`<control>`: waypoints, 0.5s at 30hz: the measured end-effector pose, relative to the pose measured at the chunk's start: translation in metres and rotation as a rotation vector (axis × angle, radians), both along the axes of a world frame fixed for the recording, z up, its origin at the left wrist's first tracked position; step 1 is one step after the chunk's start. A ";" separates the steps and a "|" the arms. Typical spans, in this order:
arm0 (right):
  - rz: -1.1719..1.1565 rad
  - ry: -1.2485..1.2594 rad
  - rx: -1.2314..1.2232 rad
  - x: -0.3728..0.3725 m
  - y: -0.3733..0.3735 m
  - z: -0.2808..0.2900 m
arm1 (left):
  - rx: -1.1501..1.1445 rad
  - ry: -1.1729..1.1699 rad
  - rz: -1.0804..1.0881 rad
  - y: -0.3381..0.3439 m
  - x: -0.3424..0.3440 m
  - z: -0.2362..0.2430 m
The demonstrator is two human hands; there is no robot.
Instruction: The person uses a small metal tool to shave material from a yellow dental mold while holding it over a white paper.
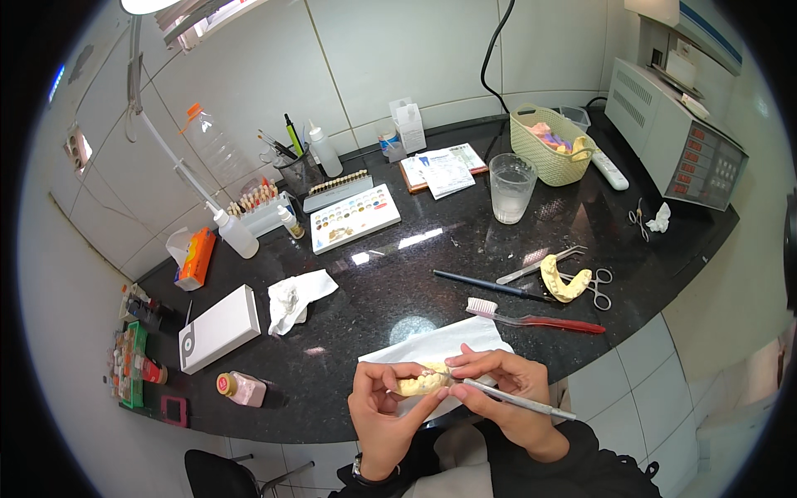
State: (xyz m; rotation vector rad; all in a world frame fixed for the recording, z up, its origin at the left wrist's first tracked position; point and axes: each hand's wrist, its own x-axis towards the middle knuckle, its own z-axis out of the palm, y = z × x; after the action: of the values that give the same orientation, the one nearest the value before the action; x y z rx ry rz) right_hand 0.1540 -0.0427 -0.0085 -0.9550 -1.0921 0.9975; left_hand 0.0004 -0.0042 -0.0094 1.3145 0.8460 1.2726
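Note:
Low over a white paper towel [486, 339] at the bench's front edge, my left hand [383, 398] grips a pale yellow dental cast [411, 387] between thumb and fingers. My right hand [502, 390] is closed around a slim silver hand instrument [531, 405], its handle pointing out to the right. The instrument's tip meets the teeth of the cast, partly hidden by my fingers. A second yellow dental cast [564, 285] lies to the right, resting on scissor-like forceps [601, 286]. Nearer my hands is a toothbrush [548, 322] with a red handle.
A brush with a dark handle [490, 284] and tweezers [535, 267] lie beyond the toothbrush. A glass of cloudy water [510, 195] stands near a yellow-green basket [552, 158]. On the left are a pink bottle [242, 388], a white box [220, 330] and crumpled tissue [297, 300].

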 end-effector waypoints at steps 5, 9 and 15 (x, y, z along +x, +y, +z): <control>-0.105 -0.294 0.114 0.002 0.003 0.005 | 0.072 0.068 0.093 -0.001 0.003 -0.004; -0.057 -0.352 0.091 0.004 0.004 0.012 | 0.075 0.115 0.130 -0.003 0.004 -0.005; -0.075 -0.225 0.087 0.009 0.003 0.005 | -0.011 0.048 0.079 -0.002 0.004 -0.002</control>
State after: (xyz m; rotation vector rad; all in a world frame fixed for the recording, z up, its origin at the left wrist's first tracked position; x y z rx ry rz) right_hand 0.1627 -0.0397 -0.0034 -1.0471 -1.2667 0.7885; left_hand 0.0041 -0.0059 -0.0115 1.3182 0.9454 1.3006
